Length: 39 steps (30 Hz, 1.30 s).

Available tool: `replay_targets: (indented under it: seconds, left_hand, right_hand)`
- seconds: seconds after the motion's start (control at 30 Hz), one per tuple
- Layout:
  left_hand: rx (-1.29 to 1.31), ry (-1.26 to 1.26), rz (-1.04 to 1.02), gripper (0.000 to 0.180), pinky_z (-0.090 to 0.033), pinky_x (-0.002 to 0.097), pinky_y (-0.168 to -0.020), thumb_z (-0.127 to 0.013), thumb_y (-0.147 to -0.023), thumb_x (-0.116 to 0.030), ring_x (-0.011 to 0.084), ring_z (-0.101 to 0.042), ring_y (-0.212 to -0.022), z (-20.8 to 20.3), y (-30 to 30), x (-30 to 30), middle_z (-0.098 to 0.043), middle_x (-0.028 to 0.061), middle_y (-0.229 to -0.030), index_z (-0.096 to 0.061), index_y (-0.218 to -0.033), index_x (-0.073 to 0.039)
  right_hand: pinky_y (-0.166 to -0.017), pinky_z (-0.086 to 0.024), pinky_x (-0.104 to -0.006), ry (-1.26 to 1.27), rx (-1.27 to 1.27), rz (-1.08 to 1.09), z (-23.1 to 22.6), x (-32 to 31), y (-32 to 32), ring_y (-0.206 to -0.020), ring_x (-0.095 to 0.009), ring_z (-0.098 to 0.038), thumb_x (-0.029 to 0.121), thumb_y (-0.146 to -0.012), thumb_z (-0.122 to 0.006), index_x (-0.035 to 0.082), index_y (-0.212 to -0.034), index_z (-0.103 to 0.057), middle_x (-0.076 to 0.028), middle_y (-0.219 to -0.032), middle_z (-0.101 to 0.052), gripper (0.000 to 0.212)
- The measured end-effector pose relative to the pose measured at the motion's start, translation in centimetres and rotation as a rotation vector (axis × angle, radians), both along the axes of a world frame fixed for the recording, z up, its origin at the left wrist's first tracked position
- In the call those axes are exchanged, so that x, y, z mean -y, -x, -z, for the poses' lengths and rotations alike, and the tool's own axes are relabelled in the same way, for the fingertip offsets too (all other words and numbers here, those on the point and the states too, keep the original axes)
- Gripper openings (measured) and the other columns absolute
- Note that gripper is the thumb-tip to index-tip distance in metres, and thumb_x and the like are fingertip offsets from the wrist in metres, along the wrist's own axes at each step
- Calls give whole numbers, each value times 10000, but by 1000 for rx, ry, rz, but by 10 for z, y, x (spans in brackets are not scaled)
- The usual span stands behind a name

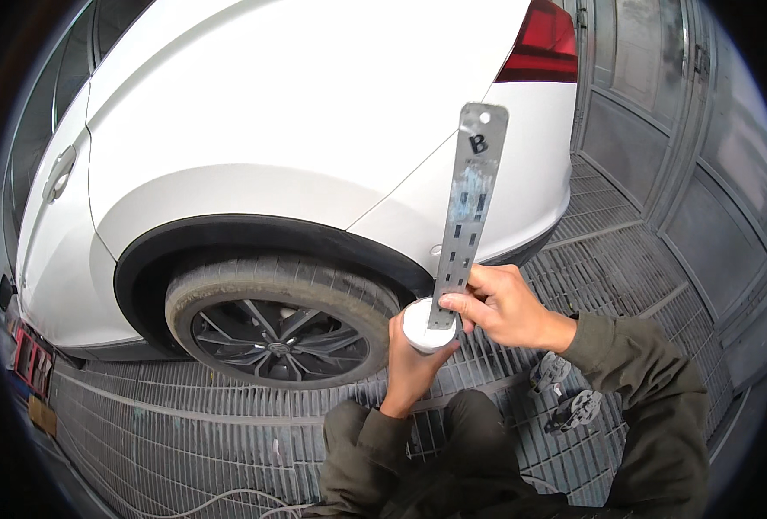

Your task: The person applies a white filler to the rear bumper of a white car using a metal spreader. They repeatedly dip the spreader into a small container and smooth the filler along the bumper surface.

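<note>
My left hand [411, 374] is wrapped round a small cup [418, 323] whose round top looks white, between my body and the car's rear wheel. In my right hand [515, 310] is a flat metal mixing stick [466, 212], pinched near its lower end by thumb and fingers. Its lower tip is at the white inside of the cup; how deep it goes I cannot tell. The stick leans up and slightly right, with slots along it, a hole at its top and a pale bluish smear midway. Behind it stands a white car [271, 104].
The rear wheel [281, 348] and red tail light [541, 48] are close ahead. Two grey sander-like tools [576, 410] lie on the metal floor grating [202, 402], right of my knees. Grey panelled doors [630, 130] stand at right. A thin hose [228, 495] crosses the lower left.
</note>
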<state>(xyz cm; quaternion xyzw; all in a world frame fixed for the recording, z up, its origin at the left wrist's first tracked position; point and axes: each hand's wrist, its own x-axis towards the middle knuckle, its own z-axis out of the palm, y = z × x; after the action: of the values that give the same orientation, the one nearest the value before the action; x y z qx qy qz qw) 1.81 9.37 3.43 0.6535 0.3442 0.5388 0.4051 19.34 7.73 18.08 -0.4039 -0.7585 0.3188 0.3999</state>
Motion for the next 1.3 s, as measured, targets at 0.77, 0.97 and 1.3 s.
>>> replay_targets:
  seconds: [0.77,0.97,1.3]
  left_hand:
    - [-30,-60,-19,783,-483,376,-1003,-887,-814,-185,264,-604,-1172,-83,-8,-79,-587,215,-1263,-366,-1340,70]
    - [30,-1,26,739,-482,354,-1006,-846,-857,-151,228,-580,-1181,-86,-9,-91,-583,179,-1269,-365,-1371,74]
    - [58,20,118,711,-463,339,-1024,-826,-873,-129,213,-561,-1195,-89,-7,-95,-573,157,-1276,-378,-1385,77]
  right_hand:
    - [-527,-518,-253,-133,-311,233,-43,-87,-16,-569,-94,-634,157,-1004,-660,-26,-1002,-636,-51,-700,-660,184]
    - [-514,-509,-264,-196,-369,252,-50,-97,-12,-554,-102,-635,159,-999,-670,-28,-978,-630,-55,-690,-657,192]
    - [-508,-488,-238,-170,-289,236,-52,-99,-13,-561,-85,-615,189,-1022,-658,-27,-1013,-622,-39,-705,-643,219]
